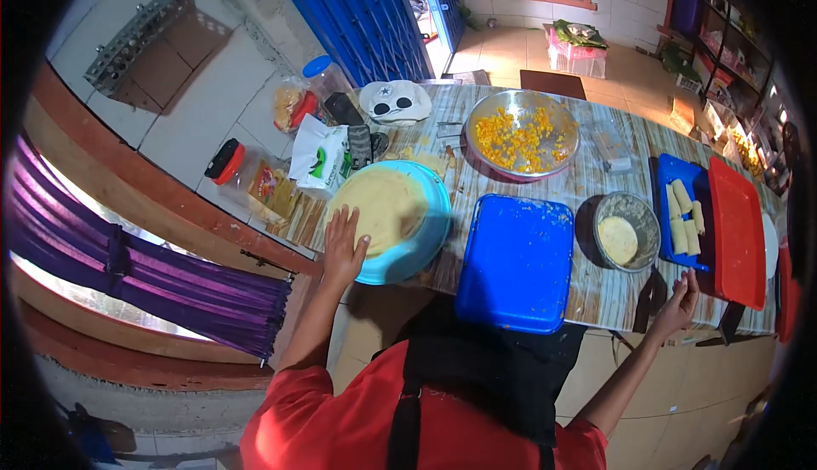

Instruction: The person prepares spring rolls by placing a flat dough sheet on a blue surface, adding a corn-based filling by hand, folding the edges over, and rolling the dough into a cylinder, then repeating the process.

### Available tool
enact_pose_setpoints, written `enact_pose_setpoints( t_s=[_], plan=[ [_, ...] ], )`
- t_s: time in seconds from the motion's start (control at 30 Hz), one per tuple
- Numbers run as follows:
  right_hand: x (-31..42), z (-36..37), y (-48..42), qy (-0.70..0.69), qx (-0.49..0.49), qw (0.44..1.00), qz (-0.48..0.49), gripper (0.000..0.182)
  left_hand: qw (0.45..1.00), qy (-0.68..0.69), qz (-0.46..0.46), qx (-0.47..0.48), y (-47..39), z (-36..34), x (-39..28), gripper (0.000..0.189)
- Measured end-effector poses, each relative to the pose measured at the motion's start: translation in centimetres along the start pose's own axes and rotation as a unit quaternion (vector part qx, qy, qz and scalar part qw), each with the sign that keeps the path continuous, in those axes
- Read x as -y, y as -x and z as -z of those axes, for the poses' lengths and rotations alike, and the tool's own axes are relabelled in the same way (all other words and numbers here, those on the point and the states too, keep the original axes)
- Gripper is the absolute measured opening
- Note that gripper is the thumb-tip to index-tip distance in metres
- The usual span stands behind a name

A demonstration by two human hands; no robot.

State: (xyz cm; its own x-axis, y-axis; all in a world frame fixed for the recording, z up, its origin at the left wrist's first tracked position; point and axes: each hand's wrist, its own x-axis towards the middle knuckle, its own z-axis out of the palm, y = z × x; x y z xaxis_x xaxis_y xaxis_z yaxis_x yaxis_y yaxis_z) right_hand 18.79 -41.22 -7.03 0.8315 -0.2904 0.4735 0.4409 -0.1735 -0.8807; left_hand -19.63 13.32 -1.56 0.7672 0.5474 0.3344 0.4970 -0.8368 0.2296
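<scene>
My left hand [344,240] lies with fingers apart on the left edge of a stack of pale round wrappers [383,208], which rests in a light blue basin [437,215]. My right hand [682,301] is near the table's front edge, close to the lower end of a blue tray [669,167] holding several pale rolls [685,218]; whether it touches the tray I cannot tell. A metal bowl [648,215] with a pale mixture stands left of that tray. Before me lies a larger upturned-looking blue tray [517,262]. Behind it, a steel bowl [523,132] holds diced orange-yellow filling.
A red tray [737,234] lies at the right. Tissues [322,157], a plastic jar [255,180], a blue-lidded container [329,81] and a white cap [396,101] stand along the left side. A clear plastic packet [609,144] lies beyond the metal bowl.
</scene>
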Motion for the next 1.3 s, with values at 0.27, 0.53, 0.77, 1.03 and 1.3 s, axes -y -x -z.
enact_pose_setpoints(
  t_s=[0.27,0.53,0.77,1.03,1.3],
  plan=[
    [0.2,-1.7,1.4,-0.188,-0.022,0.973,-0.132,0.026,1.0,-0.01,-0.015,-0.007,-1.9,-0.3,0.4,0.059],
    [-2.4,0.9,3.0,0.045,0.023,0.997,0.059,0.017,0.96,0.245,0.089,-0.102,-5.8,-0.9,1.0,0.04],
    [-3.5,4.3,3.0,-0.106,0.01,0.991,-0.083,0.023,0.996,0.02,0.023,0.083,-20.0,-2.4,-4.0,0.042],
    [-2.1,8.9,8.0,0.041,-0.068,0.99,-0.115,0.027,0.928,-0.194,0.139,0.285,-28.6,-10.3,2.7,0.043],
    [-0.7,11.3,9.4,0.122,-0.097,0.978,-0.136,0.028,0.944,0.096,0.038,0.312,-28.8,-11.0,0.5,0.05]
  ],
)
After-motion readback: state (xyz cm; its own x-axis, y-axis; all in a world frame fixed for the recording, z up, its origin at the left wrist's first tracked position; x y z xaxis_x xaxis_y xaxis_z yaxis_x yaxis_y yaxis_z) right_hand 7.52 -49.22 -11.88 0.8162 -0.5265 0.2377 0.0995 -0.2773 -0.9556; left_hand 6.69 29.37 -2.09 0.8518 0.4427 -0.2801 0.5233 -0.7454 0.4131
